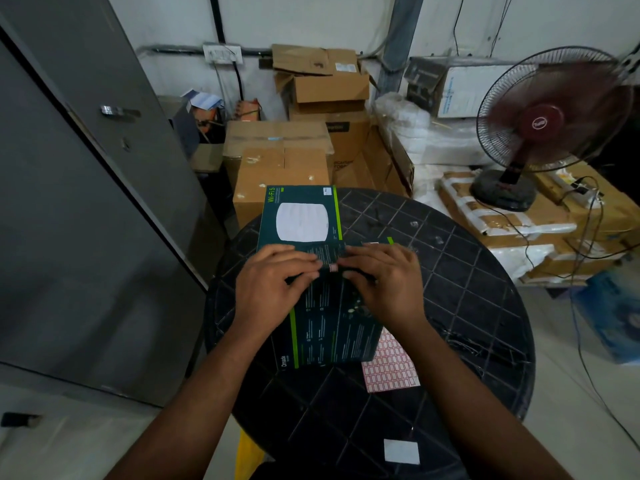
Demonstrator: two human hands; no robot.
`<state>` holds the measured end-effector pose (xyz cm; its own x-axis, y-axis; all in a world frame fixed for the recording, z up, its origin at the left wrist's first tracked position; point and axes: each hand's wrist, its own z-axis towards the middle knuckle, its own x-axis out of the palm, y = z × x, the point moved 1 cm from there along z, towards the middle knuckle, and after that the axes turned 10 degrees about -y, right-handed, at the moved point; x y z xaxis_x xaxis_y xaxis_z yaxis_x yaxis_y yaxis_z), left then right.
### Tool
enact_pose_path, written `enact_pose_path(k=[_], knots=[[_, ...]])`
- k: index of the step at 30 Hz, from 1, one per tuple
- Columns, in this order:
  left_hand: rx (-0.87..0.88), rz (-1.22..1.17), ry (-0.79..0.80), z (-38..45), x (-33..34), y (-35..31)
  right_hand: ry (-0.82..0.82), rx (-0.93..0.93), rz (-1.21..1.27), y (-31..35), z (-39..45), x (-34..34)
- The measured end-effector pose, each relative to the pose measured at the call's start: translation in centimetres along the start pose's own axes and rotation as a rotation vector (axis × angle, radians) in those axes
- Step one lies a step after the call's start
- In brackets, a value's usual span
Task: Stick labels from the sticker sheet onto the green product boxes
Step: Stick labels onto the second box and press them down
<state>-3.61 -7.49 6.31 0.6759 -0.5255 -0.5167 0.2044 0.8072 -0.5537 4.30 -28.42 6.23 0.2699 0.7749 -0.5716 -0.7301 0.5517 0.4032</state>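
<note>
a small white paper [401, 451] lies on the near edge of the round black counter [467, 306], closest to the camera. two bare arms reach past it to the middle of the counter.

there a green box [332, 327] lies flat with its printed back up. the left hand [273, 282] and the right hand [384, 282] both rest on its far end. a tiny label [333, 268] with a red edge sits on the box right between the fingertips. the fingers of both hands are curled down onto the box around the label. it looks like they are pressing it flat, but i cannot tell if they pinch it or only push on it.

the sticker sheet [391, 368] lies on the counter just beside the box, partly tucked under its right side. it has many rows of little red-edged labels left.

a second green box [299, 216] lies behind the first, front side up, touching it. it has a small white sticker near its far corner, too small to read.

so i think one label is going on now, and more may be waiting. i see only these two green boxes.

brown cartons [280, 168] and a fan [547, 123] stand behind the counter.
</note>
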Motion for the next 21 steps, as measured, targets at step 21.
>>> enact_pose_path(k=[21], knots=[[-0.471,-0.710,0.021,-2.2,-2.8,4.8,-0.024,0.461,0.353,-4.8,-0.9,-4.1]])
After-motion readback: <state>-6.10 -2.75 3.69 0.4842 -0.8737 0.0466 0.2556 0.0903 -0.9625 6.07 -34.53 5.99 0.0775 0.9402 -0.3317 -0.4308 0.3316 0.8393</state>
